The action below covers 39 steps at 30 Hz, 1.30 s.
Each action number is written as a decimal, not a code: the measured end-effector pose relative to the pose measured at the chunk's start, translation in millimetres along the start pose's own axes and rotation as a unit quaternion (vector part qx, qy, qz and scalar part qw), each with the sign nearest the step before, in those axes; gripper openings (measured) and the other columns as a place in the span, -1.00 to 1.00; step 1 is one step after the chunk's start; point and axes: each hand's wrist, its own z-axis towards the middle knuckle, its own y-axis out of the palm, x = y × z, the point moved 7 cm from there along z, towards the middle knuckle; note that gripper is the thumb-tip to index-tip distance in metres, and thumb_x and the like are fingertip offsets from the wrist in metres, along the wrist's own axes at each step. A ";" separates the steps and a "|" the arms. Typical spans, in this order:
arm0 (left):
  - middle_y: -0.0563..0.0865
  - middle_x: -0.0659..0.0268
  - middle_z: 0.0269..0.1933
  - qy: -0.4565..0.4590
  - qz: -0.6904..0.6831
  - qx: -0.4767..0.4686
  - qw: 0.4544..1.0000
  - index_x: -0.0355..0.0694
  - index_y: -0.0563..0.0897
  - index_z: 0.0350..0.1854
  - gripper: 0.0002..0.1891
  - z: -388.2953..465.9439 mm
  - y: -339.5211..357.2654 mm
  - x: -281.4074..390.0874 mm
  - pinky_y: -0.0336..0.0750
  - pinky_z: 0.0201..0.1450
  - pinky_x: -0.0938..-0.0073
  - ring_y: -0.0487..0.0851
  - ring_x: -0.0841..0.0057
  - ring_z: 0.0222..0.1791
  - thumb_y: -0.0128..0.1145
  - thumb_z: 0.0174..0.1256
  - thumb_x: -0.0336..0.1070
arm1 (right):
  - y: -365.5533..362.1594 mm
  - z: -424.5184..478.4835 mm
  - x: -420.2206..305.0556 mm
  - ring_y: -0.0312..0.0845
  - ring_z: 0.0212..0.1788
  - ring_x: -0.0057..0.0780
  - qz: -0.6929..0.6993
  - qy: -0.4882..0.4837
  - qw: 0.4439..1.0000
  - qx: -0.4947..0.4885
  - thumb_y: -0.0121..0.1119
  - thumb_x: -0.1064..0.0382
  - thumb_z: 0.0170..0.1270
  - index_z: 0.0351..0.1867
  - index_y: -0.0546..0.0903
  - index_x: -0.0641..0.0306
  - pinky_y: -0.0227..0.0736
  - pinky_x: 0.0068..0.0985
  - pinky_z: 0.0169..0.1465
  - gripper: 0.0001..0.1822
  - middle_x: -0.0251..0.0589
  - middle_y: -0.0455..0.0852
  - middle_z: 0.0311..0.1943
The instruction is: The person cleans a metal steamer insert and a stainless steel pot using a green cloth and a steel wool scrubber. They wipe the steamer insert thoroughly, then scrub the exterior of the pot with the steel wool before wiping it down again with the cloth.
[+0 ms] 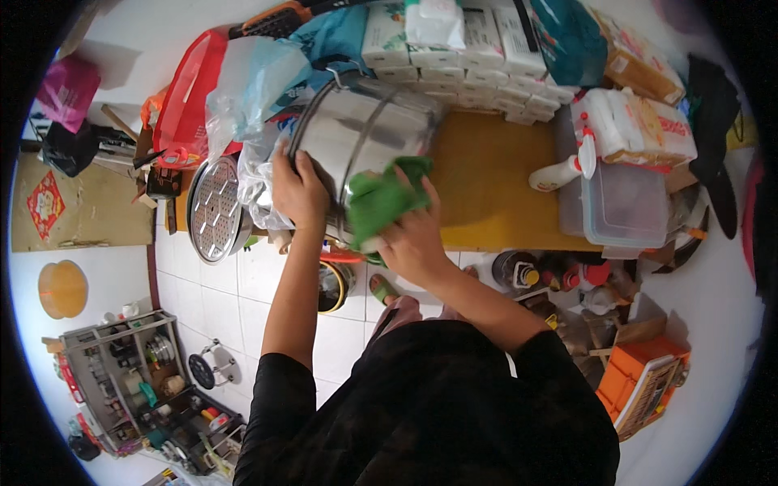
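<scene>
A large stainless steel pot (380, 115) is tilted on its side over the brown tabletop (495, 176). Dark bands run around its wall, and a wire handle sticks out near its far end. My left hand (301, 188) grips the pot at its left edge, fingers spread along the metal. In my right hand (413, 243) is a bunched green cloth (383, 203), pressed against the pot's near side; cloth and fingers are blurred. A perforated steel steamer tier (216, 206) leans at the table's left end, beside a crumpled white plastic bag (258, 182).
White tissue packs (486, 67) are stacked at the back. To the right are a white spray bottle (556, 174) and a clear plastic bin (626, 206). A red bag (191, 103) stands left. Below are a bucket (334, 285), large bottles (513, 270) and a stool (203, 369).
</scene>
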 end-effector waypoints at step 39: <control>0.76 0.09 -0.30 -0.066 0.030 -0.028 0.997 -0.11 0.61 -0.15 -0.72 -18.7 5.4 23.8 0.48 -0.37 -0.01 0.69 -0.05 -0.34 -0.03 0.52 -0.03 | -5.9 62.8 37.8 0.17 0.38 0.39 -0.188 0.174 0.963 0.081 0.19 0.03 0.26 -0.03 0.72 0.18 0.22 0.31 0.24 -0.64 0.03 0.37 0.40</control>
